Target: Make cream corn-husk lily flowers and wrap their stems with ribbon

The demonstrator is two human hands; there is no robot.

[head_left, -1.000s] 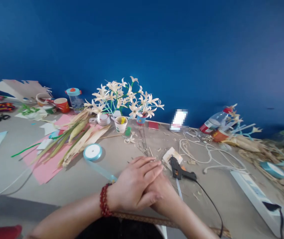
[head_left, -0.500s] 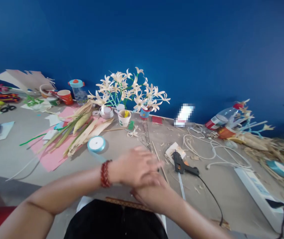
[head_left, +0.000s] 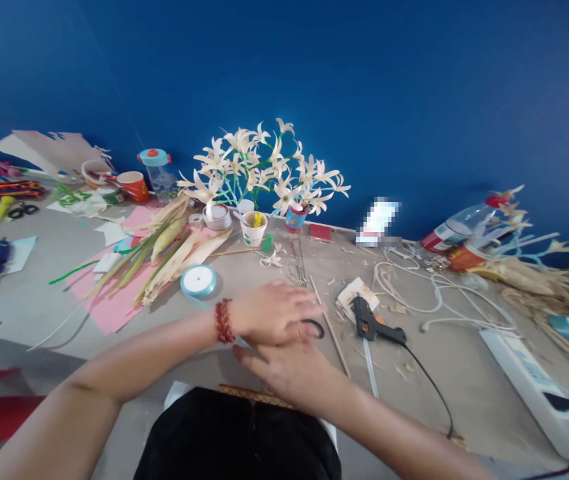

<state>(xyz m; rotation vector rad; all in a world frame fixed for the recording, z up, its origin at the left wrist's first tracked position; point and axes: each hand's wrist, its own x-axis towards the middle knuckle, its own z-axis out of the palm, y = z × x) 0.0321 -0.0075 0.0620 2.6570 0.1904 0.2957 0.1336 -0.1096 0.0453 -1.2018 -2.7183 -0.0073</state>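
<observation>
My left hand [head_left: 275, 312], with a red beaded bracelet at its wrist, stretches its fingers to the right over the table. Its thumb side meets my right hand [head_left: 287, 370], whose fingers extend leftward just below it. Neither shows a thing gripped, though the space between the palms is hidden. A black loop [head_left: 315, 327], like a scissor handle, peeks out beside my left fingers. Light blue ribbon runs from its spool [head_left: 198, 281] toward my left wrist. Right of my hands lies a black hot glue gun [head_left: 372, 321] on a small white card.
White paper flowers [head_left: 264, 167] stand in cups along the blue wall. Dried husks [head_left: 174, 257] lie on pink paper at left. A white cable [head_left: 429, 310], a power strip [head_left: 519, 387] and a plastic bottle [head_left: 459, 227] occupy the right. A thin stick [head_left: 330, 327] lies near my hands.
My hands have slid against each other, with my right fingers now reaching farther left and showing more. The black loop has come more into sight. The whole view has shifted slightly.
</observation>
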